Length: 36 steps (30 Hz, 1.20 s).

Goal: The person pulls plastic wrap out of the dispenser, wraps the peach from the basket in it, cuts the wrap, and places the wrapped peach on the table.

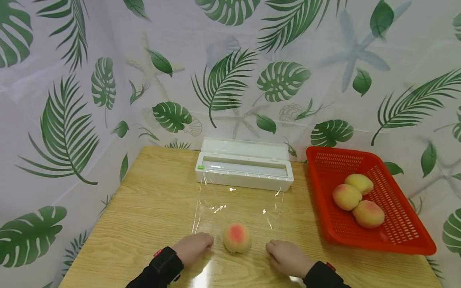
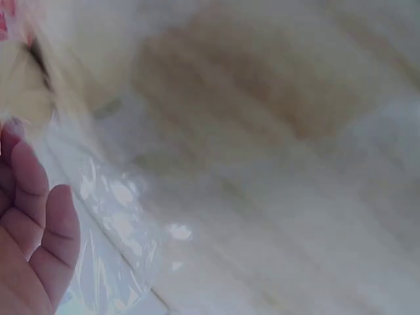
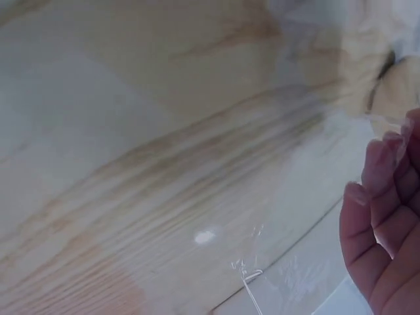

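A sheet of clear plastic wrap (image 1: 248,206) stretches over the wooden table from a white dispenser box (image 1: 245,181) towards me. My left hand (image 1: 193,247) pinches its near left corner with curled fingers. At the near right corner my right hand (image 1: 289,257) grips the film; in the right wrist view, film (image 3: 252,272) shows beside the curled fingers (image 3: 359,233). Between the two hands lies a peach (image 1: 237,239) with a red blush, at the near part of the sheet. Whether the peach is above or below the film, I cannot tell.
A red plastic basket (image 1: 320,212) with three peaches (image 1: 369,214) stands on the right of the table (image 1: 151,192). The dispenser's lid (image 1: 248,148) is raised against the leaf-patterned backdrop (image 1: 230,80), which also runs along the left side.
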Each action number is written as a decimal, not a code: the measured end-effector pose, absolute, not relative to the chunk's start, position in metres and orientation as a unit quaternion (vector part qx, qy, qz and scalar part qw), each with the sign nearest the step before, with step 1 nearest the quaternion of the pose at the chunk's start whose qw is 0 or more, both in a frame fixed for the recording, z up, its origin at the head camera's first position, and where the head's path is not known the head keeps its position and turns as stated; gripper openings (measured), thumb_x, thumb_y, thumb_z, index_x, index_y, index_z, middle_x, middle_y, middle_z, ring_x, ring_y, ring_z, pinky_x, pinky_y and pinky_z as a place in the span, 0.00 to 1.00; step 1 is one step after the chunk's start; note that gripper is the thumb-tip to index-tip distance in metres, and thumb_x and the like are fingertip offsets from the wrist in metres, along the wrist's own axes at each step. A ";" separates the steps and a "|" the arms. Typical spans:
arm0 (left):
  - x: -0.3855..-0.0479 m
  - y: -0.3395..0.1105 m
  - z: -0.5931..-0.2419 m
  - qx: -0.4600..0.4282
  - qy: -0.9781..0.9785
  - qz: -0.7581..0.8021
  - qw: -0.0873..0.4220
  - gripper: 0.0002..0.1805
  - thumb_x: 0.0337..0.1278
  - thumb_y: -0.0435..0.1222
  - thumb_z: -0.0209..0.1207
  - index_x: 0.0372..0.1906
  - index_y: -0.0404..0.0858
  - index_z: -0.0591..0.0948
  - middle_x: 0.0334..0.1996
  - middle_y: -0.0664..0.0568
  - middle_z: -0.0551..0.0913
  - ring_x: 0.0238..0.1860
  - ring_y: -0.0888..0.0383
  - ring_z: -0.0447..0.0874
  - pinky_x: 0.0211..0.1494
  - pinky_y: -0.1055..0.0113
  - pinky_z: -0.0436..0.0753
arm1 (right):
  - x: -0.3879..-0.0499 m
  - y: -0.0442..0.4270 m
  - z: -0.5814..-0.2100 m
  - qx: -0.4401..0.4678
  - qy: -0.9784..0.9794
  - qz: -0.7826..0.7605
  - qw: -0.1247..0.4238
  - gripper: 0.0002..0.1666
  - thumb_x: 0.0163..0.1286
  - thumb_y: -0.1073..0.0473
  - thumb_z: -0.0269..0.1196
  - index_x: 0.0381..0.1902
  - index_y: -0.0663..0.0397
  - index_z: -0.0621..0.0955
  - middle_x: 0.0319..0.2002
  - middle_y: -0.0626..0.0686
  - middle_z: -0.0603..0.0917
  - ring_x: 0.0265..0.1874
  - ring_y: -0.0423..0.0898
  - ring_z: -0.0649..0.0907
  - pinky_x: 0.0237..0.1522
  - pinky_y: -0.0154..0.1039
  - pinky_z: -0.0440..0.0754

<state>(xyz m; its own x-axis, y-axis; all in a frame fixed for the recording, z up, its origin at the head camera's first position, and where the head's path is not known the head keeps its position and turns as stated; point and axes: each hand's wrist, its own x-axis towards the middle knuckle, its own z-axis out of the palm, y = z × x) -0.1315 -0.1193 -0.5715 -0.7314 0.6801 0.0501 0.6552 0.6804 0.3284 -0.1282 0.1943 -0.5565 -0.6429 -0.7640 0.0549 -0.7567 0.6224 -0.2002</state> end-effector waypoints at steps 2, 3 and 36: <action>-0.134 -0.120 -0.570 0.362 0.918 0.159 0.028 0.10 0.53 0.33 0.55 0.23 0.45 0.67 0.22 0.62 0.66 0.25 0.65 0.66 0.26 0.73 0.67 | -0.129 0.195 -0.555 -0.417 0.902 -0.109 0.012 0.13 0.56 0.65 0.59 0.20 0.49 0.65 0.18 0.41 0.61 0.16 0.35 0.62 0.19 0.30 0.61; -0.135 -0.120 -0.569 0.362 0.919 0.156 0.018 0.10 0.52 0.33 0.56 0.23 0.44 0.67 0.22 0.61 0.66 0.26 0.64 0.66 0.26 0.72 0.68 | -0.130 0.195 -0.554 -0.415 0.903 -0.112 0.010 0.13 0.56 0.65 0.59 0.20 0.49 0.65 0.18 0.41 0.61 0.16 0.35 0.62 0.19 0.30 0.61; -0.134 -0.049 -0.577 0.375 0.910 -0.073 -0.159 0.41 0.41 0.50 0.61 0.62 0.38 0.62 0.59 0.48 0.64 0.58 0.54 0.62 0.50 0.53 0.68 | -0.125 0.194 -0.552 -0.367 0.911 -0.175 0.069 0.13 0.57 0.65 0.57 0.20 0.47 0.65 0.18 0.40 0.60 0.15 0.35 0.62 0.18 0.30 0.61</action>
